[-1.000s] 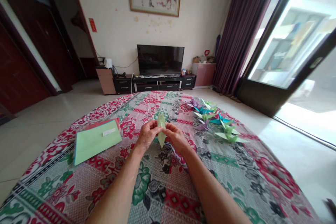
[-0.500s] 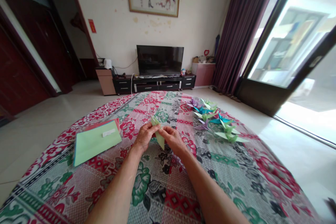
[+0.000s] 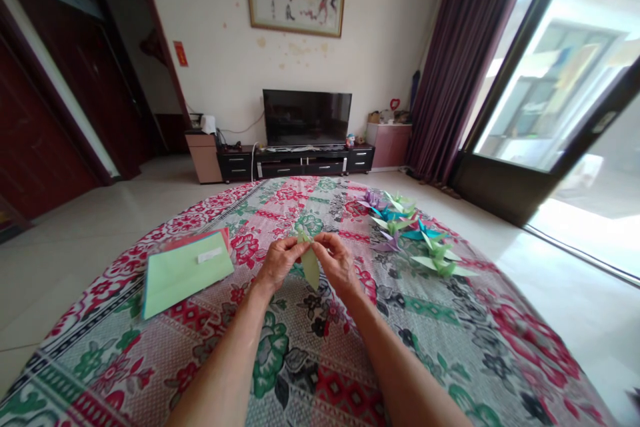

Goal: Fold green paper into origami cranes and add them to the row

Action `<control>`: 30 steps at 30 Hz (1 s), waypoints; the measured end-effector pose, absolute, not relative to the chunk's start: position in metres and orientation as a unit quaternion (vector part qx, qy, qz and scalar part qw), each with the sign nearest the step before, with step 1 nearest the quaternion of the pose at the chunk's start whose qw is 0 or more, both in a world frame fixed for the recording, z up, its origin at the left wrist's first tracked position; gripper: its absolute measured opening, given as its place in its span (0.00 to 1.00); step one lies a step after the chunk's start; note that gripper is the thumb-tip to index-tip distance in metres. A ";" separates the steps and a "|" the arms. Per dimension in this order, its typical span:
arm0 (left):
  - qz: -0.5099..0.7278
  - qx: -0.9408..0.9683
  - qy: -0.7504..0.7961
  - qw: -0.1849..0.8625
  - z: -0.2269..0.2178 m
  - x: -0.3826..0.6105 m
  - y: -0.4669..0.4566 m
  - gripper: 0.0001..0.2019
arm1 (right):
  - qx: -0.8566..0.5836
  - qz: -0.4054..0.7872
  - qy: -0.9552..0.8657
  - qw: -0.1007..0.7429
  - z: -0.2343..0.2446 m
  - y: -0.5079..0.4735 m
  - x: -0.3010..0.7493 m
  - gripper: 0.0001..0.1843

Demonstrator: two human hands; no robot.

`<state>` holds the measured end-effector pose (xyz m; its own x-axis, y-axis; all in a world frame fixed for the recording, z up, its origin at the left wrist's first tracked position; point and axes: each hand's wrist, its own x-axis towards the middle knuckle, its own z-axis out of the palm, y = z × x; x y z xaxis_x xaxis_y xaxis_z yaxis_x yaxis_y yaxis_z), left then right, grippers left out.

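Observation:
Between my hands, above the middle of the table, is a light green folded paper crane [image 3: 311, 268], with one long pointed flap hanging down toward me. My left hand [image 3: 279, 263] pinches its upper left side between thumb and fingers. On the other side, my right hand [image 3: 336, 260] grips it with thumb and curled fingers. The fingertips hide part of the upper folds. Off to the right lies a group of finished paper cranes [image 3: 393, 225] in green, purple and blue, with a green crane [image 3: 441, 260] closest to me.
A stack of green paper sheets [image 3: 187, 280] with a small white slip [image 3: 209, 255] lies at the left, red and blue edges showing beneath. A flowered tablecloth [image 3: 345, 373] covers the round table. Beyond stand a television [image 3: 307, 119] and a low cabinet [image 3: 280, 167].
The green paper has turned between my hands, so its long flap now faces me more broadly. My right hand has shifted slightly, its fingers now higher on the folds. The view has tilted a little.

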<state>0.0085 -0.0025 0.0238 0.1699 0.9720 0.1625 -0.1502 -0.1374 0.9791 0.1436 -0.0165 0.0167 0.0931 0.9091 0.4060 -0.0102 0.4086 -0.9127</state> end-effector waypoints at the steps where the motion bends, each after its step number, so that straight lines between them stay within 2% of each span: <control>1: 0.515 0.554 0.378 0.533 0.023 0.009 -0.002 0.14 | -0.404 0.351 -0.569 0.624 0.020 -0.017 0.145 0.10; 12: 0.465 0.569 0.344 0.584 0.031 0.010 -0.006 0.18 | -0.340 0.319 -0.644 0.606 0.043 -0.022 0.153 0.07; 16: 0.448 0.580 0.338 0.591 0.032 0.011 -0.007 0.17 | -0.354 0.377 -0.619 0.592 0.041 -0.017 0.154 0.07; 21: 0.439 0.591 0.340 0.585 0.034 0.012 -0.009 0.16 | -0.309 0.449 -0.573 0.613 0.042 -0.014 0.152 0.10; 30: 0.416 0.613 0.344 0.577 0.034 0.011 -0.011 0.14 | -0.314 0.480 -0.539 0.616 0.045 -0.016 0.152 0.11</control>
